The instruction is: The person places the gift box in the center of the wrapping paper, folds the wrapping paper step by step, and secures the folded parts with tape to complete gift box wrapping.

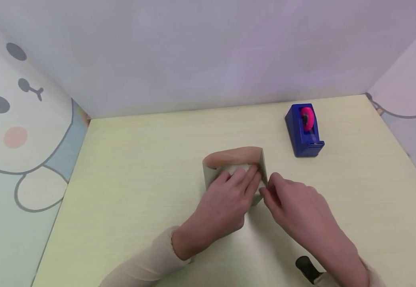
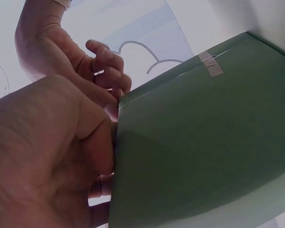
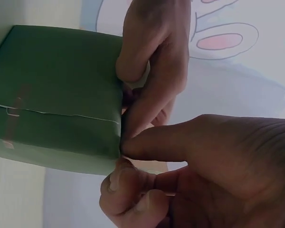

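Green folded paper tube with a tan inner face (image 2: 204, 128): was held over the middle part of the pale yellow bench (image 1: 122, 179) (whether it touched the surface could not be told).
Left hand (image 1: 226, 201): the tube's near edge was gripped, the fingers being set inside the opening and the thumb outside.
Right hand (image 1: 301, 203): a corner of that edge was pinched between thumb and bent fingers, just beside the left fingertips.
Clear strip of tape (image 2: 211, 64): was stuck across the tube's seam.
Blue box-shaped tape dispenser (image 1: 303, 137): was placed far to the right, well apart from both hands, and fitted with a bright pink ring-shaped roll (image 1: 308, 118).
Short black handle (image 1: 307, 269): was partly covered by the light-coloured right cuff (image 1: 326, 280).
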A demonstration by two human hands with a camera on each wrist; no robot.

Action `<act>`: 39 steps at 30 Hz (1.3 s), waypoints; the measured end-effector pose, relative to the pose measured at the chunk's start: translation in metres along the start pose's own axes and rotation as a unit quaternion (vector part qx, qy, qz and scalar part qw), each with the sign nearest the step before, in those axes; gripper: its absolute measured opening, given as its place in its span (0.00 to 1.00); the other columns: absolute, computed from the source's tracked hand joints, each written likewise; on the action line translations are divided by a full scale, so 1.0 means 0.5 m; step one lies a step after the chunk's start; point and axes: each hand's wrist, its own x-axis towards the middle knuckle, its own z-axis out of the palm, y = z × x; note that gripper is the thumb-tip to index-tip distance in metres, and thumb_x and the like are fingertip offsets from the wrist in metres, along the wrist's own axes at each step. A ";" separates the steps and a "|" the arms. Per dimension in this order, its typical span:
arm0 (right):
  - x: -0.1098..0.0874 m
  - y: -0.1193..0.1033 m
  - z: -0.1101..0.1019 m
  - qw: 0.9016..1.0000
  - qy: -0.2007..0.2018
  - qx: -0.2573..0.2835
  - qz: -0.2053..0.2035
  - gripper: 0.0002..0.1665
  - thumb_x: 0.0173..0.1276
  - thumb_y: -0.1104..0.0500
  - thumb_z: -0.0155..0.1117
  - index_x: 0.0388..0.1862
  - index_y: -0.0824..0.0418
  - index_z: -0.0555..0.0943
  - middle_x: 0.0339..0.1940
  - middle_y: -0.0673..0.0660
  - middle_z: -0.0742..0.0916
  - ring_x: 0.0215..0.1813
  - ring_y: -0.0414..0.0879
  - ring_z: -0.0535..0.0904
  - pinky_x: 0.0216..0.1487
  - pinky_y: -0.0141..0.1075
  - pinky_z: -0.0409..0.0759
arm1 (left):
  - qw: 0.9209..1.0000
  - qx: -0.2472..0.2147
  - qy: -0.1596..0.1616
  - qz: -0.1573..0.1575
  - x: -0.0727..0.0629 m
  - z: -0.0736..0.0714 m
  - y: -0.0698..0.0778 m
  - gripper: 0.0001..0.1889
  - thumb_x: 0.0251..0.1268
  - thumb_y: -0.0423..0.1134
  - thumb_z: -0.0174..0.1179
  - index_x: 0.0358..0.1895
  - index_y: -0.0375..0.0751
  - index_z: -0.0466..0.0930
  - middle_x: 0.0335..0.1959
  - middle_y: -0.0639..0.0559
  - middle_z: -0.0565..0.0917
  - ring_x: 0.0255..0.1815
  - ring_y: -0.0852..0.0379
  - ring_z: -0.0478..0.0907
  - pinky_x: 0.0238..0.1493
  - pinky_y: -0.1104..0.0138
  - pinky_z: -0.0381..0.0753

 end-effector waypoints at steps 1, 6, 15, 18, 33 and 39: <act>0.000 0.000 0.000 1.000 -0.001 0.000 0.000 0.16 0.77 0.55 0.62 0.27 0.52 0.72 0.15 0.46 0.71 0.17 0.41 0.64 0.19 0.33 0.59 | 1.000 0.003 -0.001 0.001 0.000 -0.001 0.000 0.32 0.61 0.44 0.58 0.72 0.46 0.77 0.71 0.55 0.80 0.46 0.58 0.76 0.36 0.69 0.69; 0.003 -0.004 -0.002 1.000 0.009 0.006 0.000 0.17 0.77 0.56 0.60 0.25 0.52 0.71 0.14 0.47 0.71 0.17 0.41 0.64 0.19 0.34 0.60 | 1.000 0.009 -0.004 0.002 -0.001 -0.004 -0.002 0.31 0.62 0.43 0.58 0.72 0.47 0.77 0.72 0.55 0.80 0.46 0.58 0.75 0.37 0.69 0.69; 0.040 -0.016 -0.021 0.997 0.066 0.025 -0.005 0.12 0.78 0.54 0.60 0.31 0.55 0.76 0.18 0.48 0.76 0.18 0.42 0.67 0.19 0.35 0.64 | 1.000 0.010 -0.001 0.006 -0.002 -0.004 -0.004 0.29 0.65 0.40 0.55 0.70 0.46 0.79 0.71 0.53 0.81 0.45 0.57 0.72 0.37 0.70 0.68; 0.051 -0.022 -0.027 0.994 0.102 0.021 -0.011 0.11 0.78 0.53 0.60 0.33 0.55 0.77 0.19 0.49 0.77 0.17 0.42 0.66 0.17 0.36 0.62 | 1.000 0.005 0.002 0.007 -0.003 -0.004 -0.004 0.30 0.64 0.40 0.55 0.72 0.46 0.77 0.71 0.53 0.80 0.44 0.57 0.72 0.37 0.70 0.68; 0.069 -0.021 -0.039 0.997 0.074 -0.001 -0.004 0.16 0.79 0.48 0.59 0.34 0.56 0.76 0.17 0.50 0.74 0.16 0.45 0.65 0.17 0.37 0.60 | 1.000 0.000 0.009 0.004 0.000 0.002 -0.002 0.30 0.62 0.41 0.57 0.71 0.47 0.79 0.65 0.55 0.83 0.42 0.58 0.73 0.35 0.70 0.68; 0.036 -0.009 -0.023 1.000 0.012 0.002 0.023 0.18 0.79 0.49 0.57 0.29 0.55 0.73 0.15 0.49 0.74 0.17 0.44 0.66 0.17 0.37 0.61 | 1.000 0.000 0.006 0.005 -0.001 0.001 -0.002 0.28 0.64 0.40 0.55 0.69 0.47 0.80 0.67 0.55 0.83 0.47 0.57 0.74 0.37 0.70 0.69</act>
